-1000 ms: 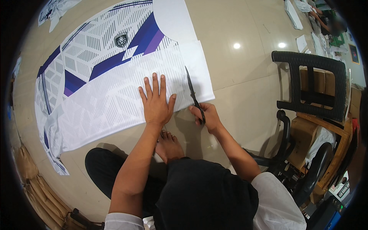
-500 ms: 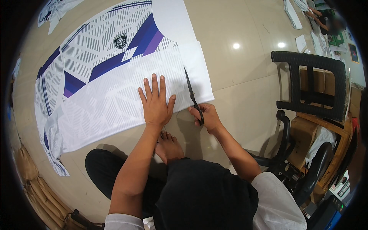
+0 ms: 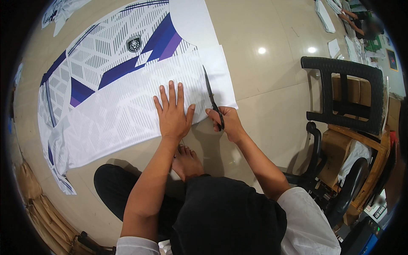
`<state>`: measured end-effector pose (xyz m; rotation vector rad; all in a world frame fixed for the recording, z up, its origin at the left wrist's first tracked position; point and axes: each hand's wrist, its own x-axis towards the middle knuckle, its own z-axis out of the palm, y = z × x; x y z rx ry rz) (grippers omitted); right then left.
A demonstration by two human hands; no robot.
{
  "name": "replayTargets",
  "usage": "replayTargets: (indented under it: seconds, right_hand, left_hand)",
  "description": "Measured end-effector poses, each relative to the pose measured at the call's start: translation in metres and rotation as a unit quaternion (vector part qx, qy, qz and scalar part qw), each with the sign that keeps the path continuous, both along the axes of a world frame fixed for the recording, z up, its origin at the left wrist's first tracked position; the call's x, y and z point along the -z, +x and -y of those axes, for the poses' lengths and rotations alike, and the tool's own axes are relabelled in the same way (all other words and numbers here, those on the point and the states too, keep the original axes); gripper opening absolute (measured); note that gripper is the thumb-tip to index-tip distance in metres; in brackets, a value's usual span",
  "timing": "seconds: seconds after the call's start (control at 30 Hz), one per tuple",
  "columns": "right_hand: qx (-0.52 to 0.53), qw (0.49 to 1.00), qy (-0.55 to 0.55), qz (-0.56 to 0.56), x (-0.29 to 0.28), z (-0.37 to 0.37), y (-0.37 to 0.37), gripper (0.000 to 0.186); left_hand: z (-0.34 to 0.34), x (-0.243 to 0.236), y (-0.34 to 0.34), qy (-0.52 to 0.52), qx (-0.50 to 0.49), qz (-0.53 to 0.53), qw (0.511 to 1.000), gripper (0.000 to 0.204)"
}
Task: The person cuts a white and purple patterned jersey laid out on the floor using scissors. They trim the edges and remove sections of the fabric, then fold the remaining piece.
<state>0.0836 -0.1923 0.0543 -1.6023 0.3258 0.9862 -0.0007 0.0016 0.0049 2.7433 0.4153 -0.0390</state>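
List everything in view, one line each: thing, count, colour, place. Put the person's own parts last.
Printed fabric sheet: one, white with grey lines and purple bands, spread on the floor.
Scissors: one, black, on the sheet's right edge.
Floor: beige tiles, glossy.
Plastic chair: one, black, right.
Office chair: one, black, lower right.
Brown paper pieces: several, lower left.
Another person's arms: top right, at more white pieces.
Foot: one, bare, below the sheet.
Left hand: flat on the sheet.
Right hand: holding the scissors.
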Motion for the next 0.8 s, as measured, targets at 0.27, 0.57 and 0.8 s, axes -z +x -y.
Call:
replayTargets:
  seconds: [0.27, 0.57, 0.8]
  right_hand:
    - [-0.005, 1.0, -0.015, -0.003, 0.0, 0.002, -0.001, 0.036]
    - [-0.002, 1.0, -0.013, 0.014, -0.005, -0.014, 0.012, 0.036]
    - [0.009, 1.0, -0.018, -0.002, 0.001, -0.016, 0.016, 0.038]
  left_hand:
    - [0.0, 0.001, 0.0, -0.002, 0.001, 0.004, 1.0, 0.081]
    - [0.0, -0.001, 0.001, -0.006, -0.001, 0.001, 1.0, 0.082]
    - [0.0, -0.001, 0.001, -0.005, -0.003, 0.001, 1.0, 0.082]
